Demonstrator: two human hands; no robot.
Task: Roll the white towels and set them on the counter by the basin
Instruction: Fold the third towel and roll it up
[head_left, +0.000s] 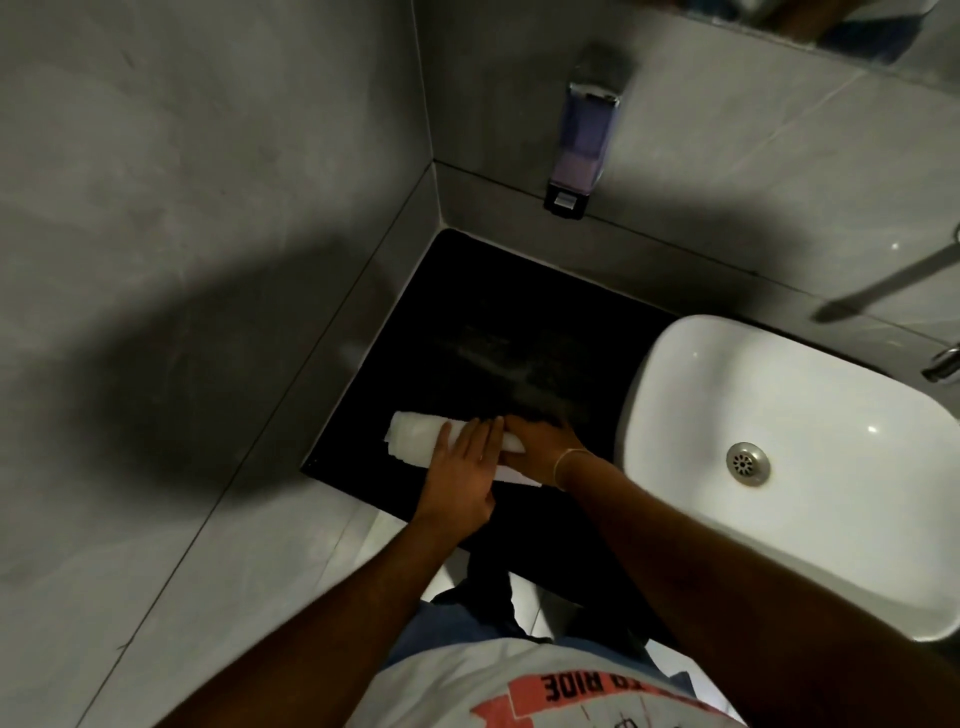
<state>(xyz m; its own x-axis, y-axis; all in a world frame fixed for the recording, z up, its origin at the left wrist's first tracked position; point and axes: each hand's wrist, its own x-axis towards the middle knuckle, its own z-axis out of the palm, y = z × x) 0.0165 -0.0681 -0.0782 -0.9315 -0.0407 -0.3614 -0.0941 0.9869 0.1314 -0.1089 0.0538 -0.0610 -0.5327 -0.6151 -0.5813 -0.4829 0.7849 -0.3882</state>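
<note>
Two bare forearms reach from a white printed shirt down to a black counter.

The left hand lies flat with fingers stretched out, pressing on a rolled white towel. The right hand, with a thin bracelet at the wrist, rests with loosely curved fingers on the other end of the towel. The towel lies near the counter's front edge, left of the white basin.

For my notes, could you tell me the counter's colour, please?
Black; the counter shows best in the head view.

Both hands, left and right, lie flat, fingers extended, fingertips meeting.
</note>
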